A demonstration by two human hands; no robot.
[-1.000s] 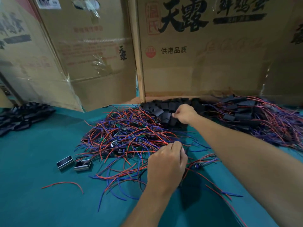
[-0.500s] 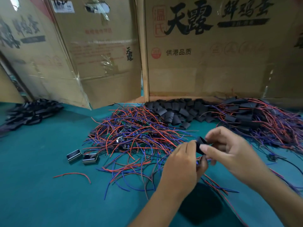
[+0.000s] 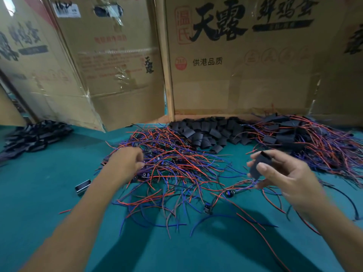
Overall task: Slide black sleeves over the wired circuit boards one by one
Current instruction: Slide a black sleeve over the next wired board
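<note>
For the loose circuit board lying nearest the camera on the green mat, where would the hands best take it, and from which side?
Probably by the two long edges of the board, pinched from above. It lies flat on the mat, apart from the main tangle, so nothing blocks a top approach. Its wires run off up and right, so come from the near-left end, leaving that end free for the sleeve in the right hand.

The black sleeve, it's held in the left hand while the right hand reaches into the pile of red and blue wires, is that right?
Not quite: the hands are swapped. The head view shows the right hand holding the black sleeve, while the left hand reaches into the pile of red and blue wires.
</note>
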